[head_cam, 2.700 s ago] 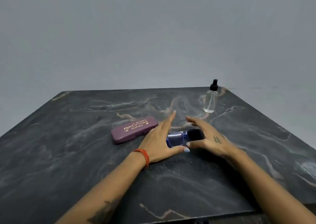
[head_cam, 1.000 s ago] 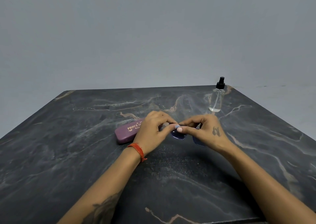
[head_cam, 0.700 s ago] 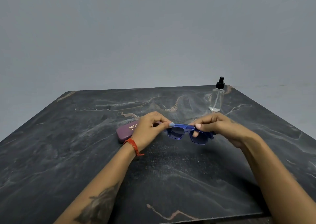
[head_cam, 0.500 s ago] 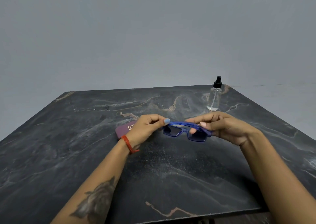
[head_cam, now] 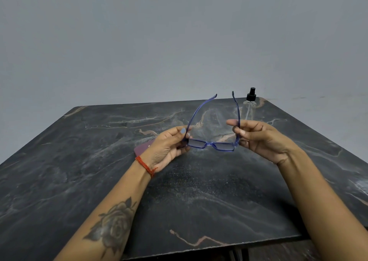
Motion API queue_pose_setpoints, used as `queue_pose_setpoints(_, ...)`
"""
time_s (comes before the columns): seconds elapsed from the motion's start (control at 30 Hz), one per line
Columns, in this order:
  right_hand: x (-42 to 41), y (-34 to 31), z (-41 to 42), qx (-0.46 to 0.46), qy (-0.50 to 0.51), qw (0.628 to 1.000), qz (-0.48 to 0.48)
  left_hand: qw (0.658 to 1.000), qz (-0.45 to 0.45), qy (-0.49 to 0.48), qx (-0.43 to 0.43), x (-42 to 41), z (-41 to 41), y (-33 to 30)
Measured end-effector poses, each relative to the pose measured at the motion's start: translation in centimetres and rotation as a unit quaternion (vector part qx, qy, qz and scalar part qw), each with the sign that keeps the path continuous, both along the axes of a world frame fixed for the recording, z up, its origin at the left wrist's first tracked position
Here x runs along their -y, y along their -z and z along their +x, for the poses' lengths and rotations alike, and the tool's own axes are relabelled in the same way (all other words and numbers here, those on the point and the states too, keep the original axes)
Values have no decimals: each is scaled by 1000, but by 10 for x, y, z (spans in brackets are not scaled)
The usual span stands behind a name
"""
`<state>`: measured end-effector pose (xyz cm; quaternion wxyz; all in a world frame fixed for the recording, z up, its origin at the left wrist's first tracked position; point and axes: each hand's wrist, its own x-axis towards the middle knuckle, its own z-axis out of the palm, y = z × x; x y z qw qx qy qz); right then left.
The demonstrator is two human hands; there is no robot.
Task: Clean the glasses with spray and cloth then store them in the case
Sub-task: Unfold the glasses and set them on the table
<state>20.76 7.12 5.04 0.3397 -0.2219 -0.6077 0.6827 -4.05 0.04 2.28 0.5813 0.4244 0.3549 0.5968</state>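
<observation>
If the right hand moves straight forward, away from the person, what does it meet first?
Probably the spray bottle, standing just beyond the right hand that holds the glasses; depth is unclear, so it might pass beside it.

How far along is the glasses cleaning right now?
Done: blue glasses lifted off the table, temples unfolded. In hand: left hand and right hand each grip a temple. Left: spray bottle untouched, no cloth visible, then wiping; case partly hidden.
</observation>
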Motion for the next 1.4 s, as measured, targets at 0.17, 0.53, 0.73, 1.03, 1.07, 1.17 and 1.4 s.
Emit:
queue_pose_setpoints(0.17, 1, 0, -2, 49, 96, 994, 23, 993, 28, -49, -103, -1, 0, 3)
queue_pose_setpoints(0.53, -6, 5, 6, 158, 215, 961, 69, 957, 45, -157, -240, -5, 21, 20)
queue_pose_setpoints(0.73, -9, 11, 4, 196, 257, 942, 95, 939, 50, -151, -304, -10, 27, 25)
queue_pose_setpoints(1.03, -7, 14, 0, 245, 268, 924, 117, 911, 70, -168, -369, -8, 29, 27)
queue_pose_setpoints(1.07, -7, 14, 0, 251, 272, 921, 119, 910, 70, -169, -372, -7, 29, 27)
queue_pose_setpoints(1.17, -4, 15, 0, 259, 274, 918, 120, 906, 70, -169, -382, -5, 30, 27)
queue_pose_setpoints(1.4, 15, 26, 14, 265, 320, 901, 125, 909, 66, -164, -377, 3, 30, 26)
